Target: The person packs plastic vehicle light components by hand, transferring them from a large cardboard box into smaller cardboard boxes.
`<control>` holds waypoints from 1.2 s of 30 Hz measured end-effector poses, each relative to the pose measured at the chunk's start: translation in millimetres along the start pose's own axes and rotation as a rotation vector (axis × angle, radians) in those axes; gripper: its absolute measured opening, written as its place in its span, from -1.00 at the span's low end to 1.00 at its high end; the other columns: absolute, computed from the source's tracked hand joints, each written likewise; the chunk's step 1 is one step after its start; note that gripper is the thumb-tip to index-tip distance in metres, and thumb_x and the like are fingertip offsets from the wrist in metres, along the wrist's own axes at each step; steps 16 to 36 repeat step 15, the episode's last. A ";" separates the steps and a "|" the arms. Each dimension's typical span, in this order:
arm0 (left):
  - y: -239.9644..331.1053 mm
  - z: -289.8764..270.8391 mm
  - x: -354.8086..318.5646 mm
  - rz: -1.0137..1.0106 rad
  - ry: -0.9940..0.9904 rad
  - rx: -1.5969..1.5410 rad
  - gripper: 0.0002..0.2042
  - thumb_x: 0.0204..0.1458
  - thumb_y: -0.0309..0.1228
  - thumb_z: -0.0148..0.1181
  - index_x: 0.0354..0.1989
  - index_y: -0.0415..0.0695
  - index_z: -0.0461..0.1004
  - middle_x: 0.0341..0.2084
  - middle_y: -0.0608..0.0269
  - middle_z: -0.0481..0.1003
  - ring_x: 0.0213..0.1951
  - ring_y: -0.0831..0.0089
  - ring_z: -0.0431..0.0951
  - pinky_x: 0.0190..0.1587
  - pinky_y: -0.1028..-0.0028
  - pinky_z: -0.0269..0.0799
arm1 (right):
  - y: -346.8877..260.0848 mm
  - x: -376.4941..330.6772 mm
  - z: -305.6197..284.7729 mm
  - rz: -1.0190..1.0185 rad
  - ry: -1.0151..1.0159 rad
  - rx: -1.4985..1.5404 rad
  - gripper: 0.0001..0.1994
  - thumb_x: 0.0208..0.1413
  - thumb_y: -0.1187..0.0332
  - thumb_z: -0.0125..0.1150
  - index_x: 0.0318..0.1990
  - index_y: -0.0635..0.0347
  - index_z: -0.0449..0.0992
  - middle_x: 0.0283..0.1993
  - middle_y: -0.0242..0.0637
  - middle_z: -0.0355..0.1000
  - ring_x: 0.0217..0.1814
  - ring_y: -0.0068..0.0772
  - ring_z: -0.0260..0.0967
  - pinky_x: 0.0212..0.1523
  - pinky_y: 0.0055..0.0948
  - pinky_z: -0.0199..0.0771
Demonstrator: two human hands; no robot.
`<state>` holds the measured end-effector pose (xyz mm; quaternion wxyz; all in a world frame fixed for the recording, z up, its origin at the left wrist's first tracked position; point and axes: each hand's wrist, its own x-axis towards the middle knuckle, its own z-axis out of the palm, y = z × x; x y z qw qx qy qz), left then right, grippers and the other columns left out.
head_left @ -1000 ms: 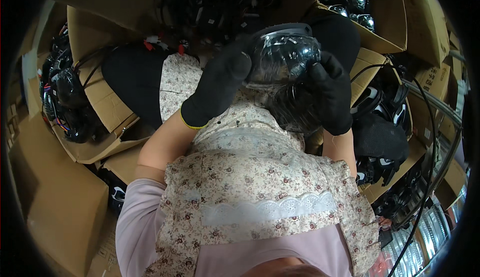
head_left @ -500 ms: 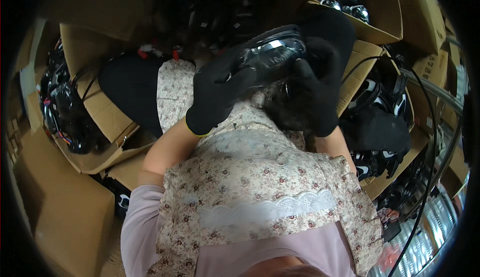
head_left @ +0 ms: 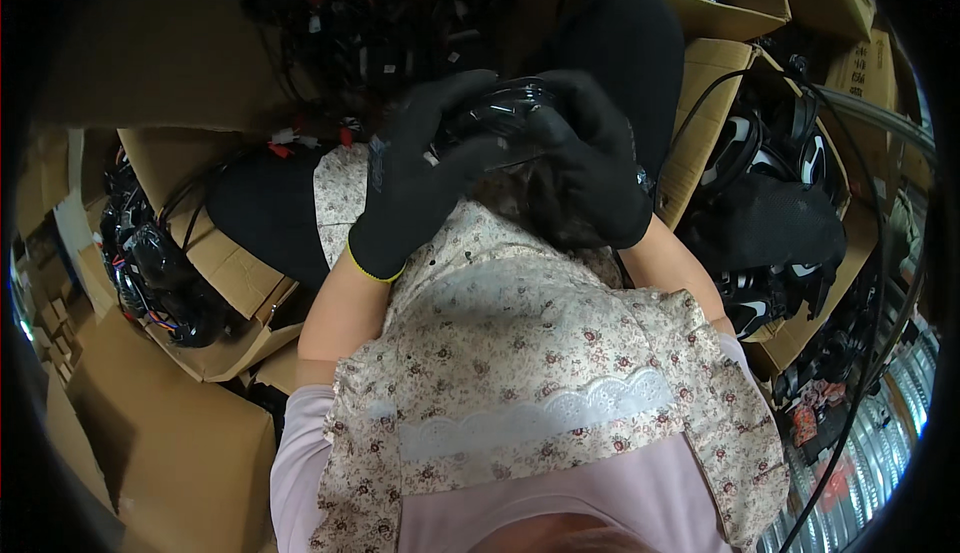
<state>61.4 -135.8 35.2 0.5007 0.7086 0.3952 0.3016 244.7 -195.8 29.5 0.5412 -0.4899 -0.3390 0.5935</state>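
Observation:
Above my lap, both hands in black knit gloves hold a shiny black bundle (head_left: 500,113) that seems wrapped in clear plastic; what is inside I cannot make out. My left hand (head_left: 415,168) is wrapped round its left side, the thumb lying along the near edge. Round the right side curl the fingers of my right hand (head_left: 600,158), with the thumb pressed on the near face. The gloves cover much of the bundle. Just below it lies my floral apron (head_left: 500,323).
At the right stands a cardboard box (head_left: 700,133) of black headphones (head_left: 735,148) with a black cloth (head_left: 765,228) on top. Left is a box (head_left: 215,253) of plastic-wrapped bundles (head_left: 165,273). Dark cables (head_left: 390,48) with red and white plugs pile ahead. A black cable (head_left: 850,393) hangs at right.
The bundle has turned in my hands and moved slightly left and down. My right hand has shifted left, with its fingers now over the bundle's far right edge. The whole view has tilted a little.

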 end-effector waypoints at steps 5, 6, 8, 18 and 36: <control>4.2 4.1 3.2 -0.205 -0.023 -0.181 -0.63 0.03 -0.35 0.27 0.01 -0.22 0.47 -0.12 0.18 0.53 -0.07 0.44 0.51 0.01 0.44 0.41 | 1.3 -3.5 2.5 -0.071 0.105 -0.214 -0.80 0.16 0.45 0.19 -0.08 0.30 0.47 -0.18 -0.33 0.50 -0.10 -0.54 0.42 -0.03 -0.50 0.43; 4.5 4.1 2.4 -0.158 -0.003 -0.156 -0.66 0.03 -0.38 0.26 -0.02 -0.22 0.49 -0.14 0.18 0.53 -0.09 0.45 0.52 -0.02 0.45 0.43 | 1.8 -4.1 0.7 -0.073 0.110 -0.209 -0.80 0.16 0.45 0.19 -0.08 0.30 0.47 -0.18 -0.33 0.50 -0.10 -0.54 0.42 -0.03 -0.50 0.43; 5.6 1.2 8.7 -0.121 -0.067 -0.111 -0.68 0.05 -0.39 0.25 -0.02 -0.23 0.49 -0.16 0.19 0.54 -0.09 0.46 0.52 -0.02 0.45 0.42 | 4.9 -2.7 -7.2 -0.260 -0.058 -0.578 -0.65 0.01 0.41 0.32 -0.04 0.31 0.46 -0.02 -0.13 0.36 0.08 -0.20 0.33 0.01 -0.25 0.42; -24.3 -19.8 2.5 -0.116 0.202 -0.528 -0.55 0.09 -0.32 0.28 0.15 -0.10 0.36 -0.02 0.17 0.49 -0.02 0.35 0.51 0.07 0.42 0.40 | 9.1 17.4 9.6 -0.409 0.250 -0.516 -0.37 0.03 0.51 0.25 0.28 0.21 0.19 0.29 -0.19 0.20 0.30 -0.28 0.21 0.18 -0.36 0.38; -24.3 -19.8 2.5 -0.116 0.202 -0.528 -0.55 0.09 -0.32 0.28 0.15 -0.10 0.36 -0.02 0.17 0.49 -0.02 0.35 0.51 0.07 0.42 0.40 | 9.1 17.4 9.6 -0.409 0.250 -0.516 -0.37 0.03 0.51 0.25 0.28 0.21 0.19 0.29 -0.19 0.20 0.30 -0.28 0.21 0.18 -0.36 0.38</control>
